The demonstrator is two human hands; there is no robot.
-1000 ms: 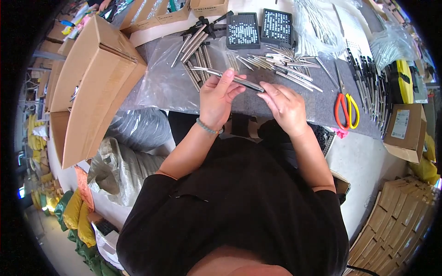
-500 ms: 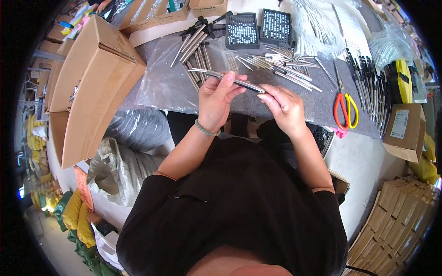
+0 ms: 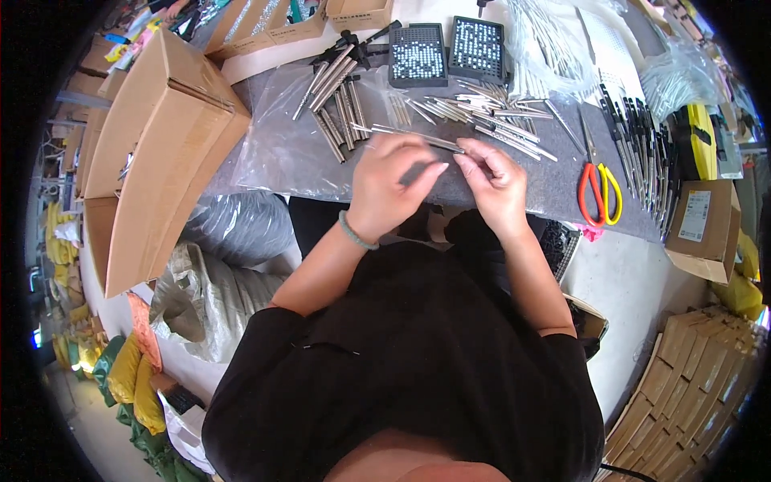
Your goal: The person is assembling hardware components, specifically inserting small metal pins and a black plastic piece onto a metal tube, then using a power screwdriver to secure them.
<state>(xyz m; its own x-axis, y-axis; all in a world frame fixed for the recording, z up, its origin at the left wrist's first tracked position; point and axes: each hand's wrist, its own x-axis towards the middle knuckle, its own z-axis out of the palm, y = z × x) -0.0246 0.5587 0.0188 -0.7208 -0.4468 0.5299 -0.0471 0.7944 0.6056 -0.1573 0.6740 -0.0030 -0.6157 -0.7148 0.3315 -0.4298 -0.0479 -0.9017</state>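
Thin metal rod point(image 3: 418, 138) pinched by left hand point(image 3: 391, 186) and right hand point(image 3: 494, 183); loose rods point(image 3: 490, 120) just beyond, scissors point(image 3: 598, 193) right of grip.

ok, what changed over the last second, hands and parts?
The thin metal rod that both hands held level a second ago now shows only past the left hand, which has closed over it. The right hand has drawn in to meet its fingertips. Scissors, trays and cardboard box unchanged.

Scissors point(image 3: 598, 193) right of hands point(image 3: 438, 181)
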